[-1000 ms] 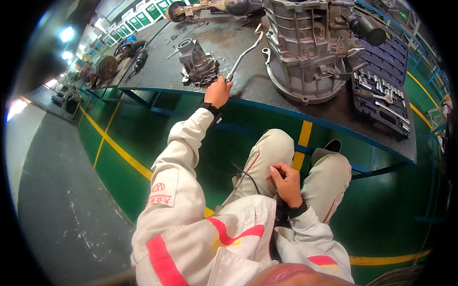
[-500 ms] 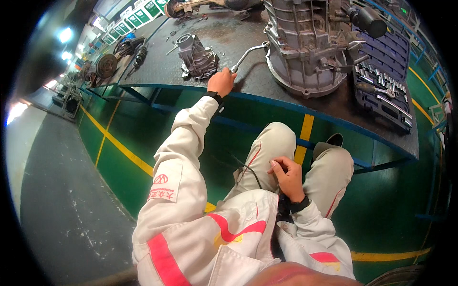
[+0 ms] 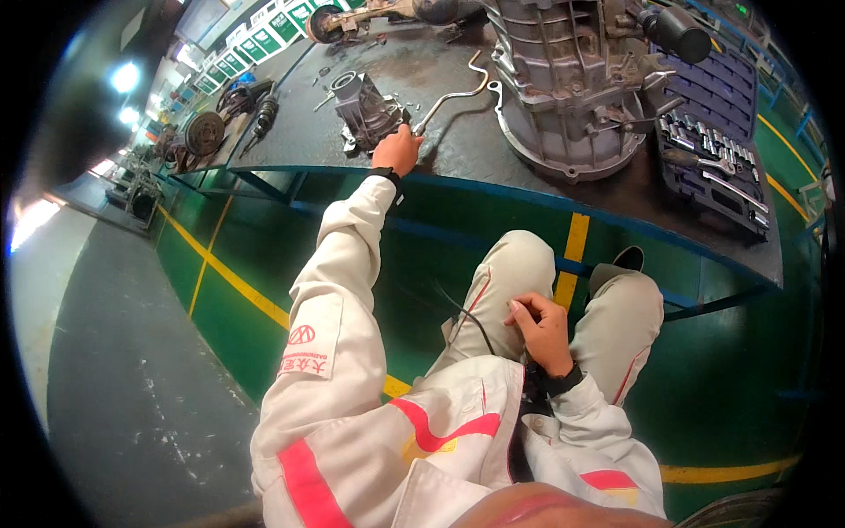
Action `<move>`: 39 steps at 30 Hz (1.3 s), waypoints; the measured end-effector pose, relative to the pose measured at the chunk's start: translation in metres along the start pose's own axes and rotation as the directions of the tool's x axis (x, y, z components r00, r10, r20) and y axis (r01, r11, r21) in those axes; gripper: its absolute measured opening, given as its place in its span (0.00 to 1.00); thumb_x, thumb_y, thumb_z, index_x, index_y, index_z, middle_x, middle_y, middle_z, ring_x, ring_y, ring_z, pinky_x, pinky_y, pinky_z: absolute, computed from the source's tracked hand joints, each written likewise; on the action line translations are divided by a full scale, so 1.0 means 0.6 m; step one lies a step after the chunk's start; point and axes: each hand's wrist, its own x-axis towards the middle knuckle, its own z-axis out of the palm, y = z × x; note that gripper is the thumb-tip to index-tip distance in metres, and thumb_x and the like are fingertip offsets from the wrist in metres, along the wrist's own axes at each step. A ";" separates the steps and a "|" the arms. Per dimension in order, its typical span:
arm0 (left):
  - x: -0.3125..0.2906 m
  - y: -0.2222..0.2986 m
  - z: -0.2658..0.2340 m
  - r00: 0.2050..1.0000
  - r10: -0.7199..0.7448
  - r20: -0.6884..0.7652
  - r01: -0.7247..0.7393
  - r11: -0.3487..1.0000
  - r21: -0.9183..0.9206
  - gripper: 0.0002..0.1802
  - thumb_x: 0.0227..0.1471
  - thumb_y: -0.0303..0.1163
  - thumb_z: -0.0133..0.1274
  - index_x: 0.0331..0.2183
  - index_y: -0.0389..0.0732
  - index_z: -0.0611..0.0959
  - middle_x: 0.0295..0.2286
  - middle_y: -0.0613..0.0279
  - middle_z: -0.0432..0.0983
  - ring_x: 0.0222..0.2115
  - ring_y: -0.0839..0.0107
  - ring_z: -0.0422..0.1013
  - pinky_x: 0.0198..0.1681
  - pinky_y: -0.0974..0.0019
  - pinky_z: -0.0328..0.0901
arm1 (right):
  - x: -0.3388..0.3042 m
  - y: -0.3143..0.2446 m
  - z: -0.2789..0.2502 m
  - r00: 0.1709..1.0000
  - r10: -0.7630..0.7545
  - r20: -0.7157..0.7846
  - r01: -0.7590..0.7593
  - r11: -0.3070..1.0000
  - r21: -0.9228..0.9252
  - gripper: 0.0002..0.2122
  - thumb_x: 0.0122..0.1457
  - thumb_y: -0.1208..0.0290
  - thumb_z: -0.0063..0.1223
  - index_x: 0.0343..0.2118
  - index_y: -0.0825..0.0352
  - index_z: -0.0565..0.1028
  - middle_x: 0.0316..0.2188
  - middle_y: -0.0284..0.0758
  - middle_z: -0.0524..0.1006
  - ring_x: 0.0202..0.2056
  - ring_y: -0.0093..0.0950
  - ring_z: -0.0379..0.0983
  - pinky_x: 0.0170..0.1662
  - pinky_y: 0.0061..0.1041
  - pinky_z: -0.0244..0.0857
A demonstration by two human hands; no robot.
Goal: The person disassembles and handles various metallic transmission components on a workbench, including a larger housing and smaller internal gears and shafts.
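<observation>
My left hand (image 3: 397, 151) reaches to the near edge of the workbench, its fingers closed round the near end of a crank-shaped metal rod (image 3: 453, 95). That rod slants away across the bench top, its far end bent back. Just left of the hand stands a small grey metal housing (image 3: 363, 107) with a round neck. To the right of the rod is a large ribbed gearbox casing (image 3: 568, 114), resting on its wide flange. Over my lap, my right hand (image 3: 544, 333) is held with thumb and fingers drawn together; whatever is between them, if anything, cannot be made out.
An opened socket set case (image 3: 713, 189) lies at the bench's right end. Brake and suspension parts (image 3: 207, 132) sit on the left, with a long axle part (image 3: 378, 13) at the back. The workbench (image 3: 299, 132) has a blue frame; green-and-white boxes (image 3: 264, 37) line up behind.
My left hand has shifted slightly left with the rod, and the rod's far end has swung away from the gearbox casing. My right hand stays over my lap.
</observation>
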 end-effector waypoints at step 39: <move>-0.378 0.372 -0.076 0.790 0.605 -0.101 -0.595 0.714 -0.370 0.14 0.54 0.38 0.59 0.41 0.44 0.89 0.51 0.57 0.78 0.62 0.51 0.62 0.69 0.33 0.44 | 0.038 0.056 -0.032 0.943 0.151 -0.296 -0.008 0.901 0.434 0.16 0.73 0.56 0.43 0.37 0.62 0.77 0.25 0.22 0.73 0.23 0.13 0.63 0.25 0.17 0.53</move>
